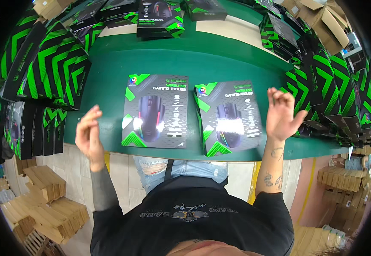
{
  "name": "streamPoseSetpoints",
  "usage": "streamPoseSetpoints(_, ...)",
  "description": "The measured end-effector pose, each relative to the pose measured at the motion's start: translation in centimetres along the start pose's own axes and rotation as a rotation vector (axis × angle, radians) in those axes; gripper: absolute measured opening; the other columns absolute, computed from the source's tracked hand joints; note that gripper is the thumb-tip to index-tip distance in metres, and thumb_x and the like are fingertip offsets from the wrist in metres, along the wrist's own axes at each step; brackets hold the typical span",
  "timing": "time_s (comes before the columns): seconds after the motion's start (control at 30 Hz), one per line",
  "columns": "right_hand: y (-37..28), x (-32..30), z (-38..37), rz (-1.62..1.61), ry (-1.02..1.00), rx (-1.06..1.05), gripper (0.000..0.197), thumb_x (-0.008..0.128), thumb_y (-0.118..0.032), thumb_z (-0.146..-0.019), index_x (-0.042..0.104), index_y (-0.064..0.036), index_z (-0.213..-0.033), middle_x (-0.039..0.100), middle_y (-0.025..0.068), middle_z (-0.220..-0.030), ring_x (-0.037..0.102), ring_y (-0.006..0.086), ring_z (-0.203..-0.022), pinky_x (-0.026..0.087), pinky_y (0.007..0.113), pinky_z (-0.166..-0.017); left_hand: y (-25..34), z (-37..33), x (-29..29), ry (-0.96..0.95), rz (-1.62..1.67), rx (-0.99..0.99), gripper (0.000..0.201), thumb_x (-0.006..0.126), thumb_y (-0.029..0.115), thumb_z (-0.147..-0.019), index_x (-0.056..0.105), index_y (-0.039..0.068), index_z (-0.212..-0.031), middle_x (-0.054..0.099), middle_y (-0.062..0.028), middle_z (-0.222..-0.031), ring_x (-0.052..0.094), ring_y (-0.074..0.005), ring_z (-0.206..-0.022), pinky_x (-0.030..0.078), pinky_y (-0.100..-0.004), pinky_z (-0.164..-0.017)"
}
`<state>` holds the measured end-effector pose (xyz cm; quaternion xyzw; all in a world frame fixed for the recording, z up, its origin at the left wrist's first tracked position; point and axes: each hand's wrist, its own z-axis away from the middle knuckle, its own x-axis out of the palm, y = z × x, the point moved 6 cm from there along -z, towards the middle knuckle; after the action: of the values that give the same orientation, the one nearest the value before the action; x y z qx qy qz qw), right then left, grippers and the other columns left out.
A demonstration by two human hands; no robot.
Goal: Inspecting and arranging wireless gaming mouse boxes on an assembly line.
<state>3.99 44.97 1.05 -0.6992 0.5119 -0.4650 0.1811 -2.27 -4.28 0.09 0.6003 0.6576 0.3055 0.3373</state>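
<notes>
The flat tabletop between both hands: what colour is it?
Green flat tabletop, shown in the head view.

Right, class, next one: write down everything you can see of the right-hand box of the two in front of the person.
The box looks like glossy card, black and grey, with green corner patches, a dark computer mouse pictured centrally, small multicoloured round emblem, lettering and icons. Glare whitens its middle. No open flap shows. It lies front up on the green table, turned slightly anticlockwise, its left side wall visible. The right hand is beside it, not touching.
</notes>
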Motion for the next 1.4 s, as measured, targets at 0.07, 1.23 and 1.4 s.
streamPoseSetpoints(0.07,0.6,-0.8,3.1,0.486,0.050,0.100,0.055,0.040,-0.049,-0.094,0.047,-0.0030,-0.123,0.051,0.0161,-0.123,0.041,0.0310,-0.125,0.024,0.044,-0.111,1.2,2.2,1.1,-0.177,-0.159,-0.018,0.038,0.070,0.021,-0.080,0.054,0.002,-0.109,0.054,-0.0217,-0.124,0.045,-0.0367,-0.125,0.034,-0.0483,-0.105)
streamPoseSetpoints(1.23,3.8,8.8,1.0,1.457,0.029,0.328,0.063,0.074,-0.032,-0.075,0.048,-0.0009,-0.125,0.044,0.0290,-0.132,0.045,0.0404,-0.123,0.038,0.042,-0.100,-0.5,4.0,5.5,-0.254,-0.665,-0.504,0.032,0.048,0.024,-0.096,0.065,-0.003,-0.093,0.064,-0.0207,-0.078,0.062,-0.0362,-0.074,0.046,-0.0404,-0.066)
streamPoseSetpoints(1.4,1.8,9.5,0.5,0.801,0.103,0.224,0.048,0.059,-0.006,-0.085,0.042,0.0032,-0.128,0.041,0.0247,-0.137,0.040,0.0282,-0.129,0.028,0.037,-0.108,1.3,6.0,5.2,-0.150,-0.608,-0.254,0.030,0.047,0.022,-0.096,0.063,-0.003,-0.103,0.063,-0.0204,-0.101,0.058,-0.0361,-0.096,0.043,-0.0409,-0.085)
